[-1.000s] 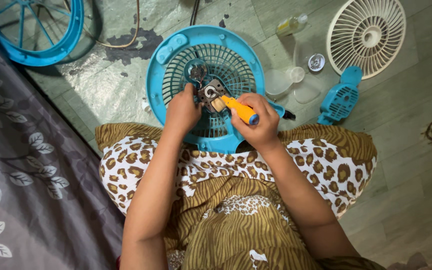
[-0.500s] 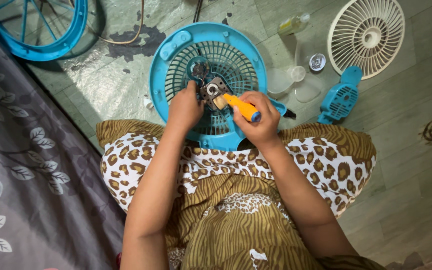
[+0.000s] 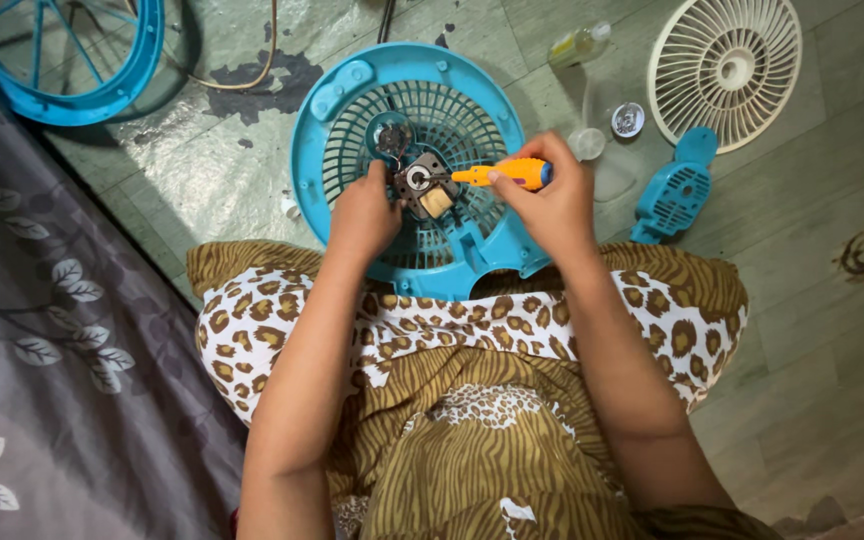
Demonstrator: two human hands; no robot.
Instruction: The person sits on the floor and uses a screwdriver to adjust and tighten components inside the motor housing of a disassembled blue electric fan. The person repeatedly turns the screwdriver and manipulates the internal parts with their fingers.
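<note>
A round blue fan housing (image 3: 324, 150) with a grille rests on the floor against my knees. A small dark motor (image 3: 420, 182) sits at its centre. My left hand (image 3: 364, 215) is pressed against the motor's left side and steadies it. My right hand (image 3: 550, 195) is shut on an orange-handled screwdriver (image 3: 502, 174), held level with its tip at the motor.
A white fan grille (image 3: 724, 68) lies at the upper right, with a small blue vented cover (image 3: 674, 192), a clear cap (image 3: 586, 143), a metal disc (image 3: 628, 119) and a little bottle (image 3: 579, 44) near it. A blue wire guard (image 3: 62, 60) lies upper left. Grey leaf-print cloth (image 3: 42, 380) covers the left.
My right hand has swung the screwdriver from a slant to level, with its tip now at the motor. The view has shifted slightly.
</note>
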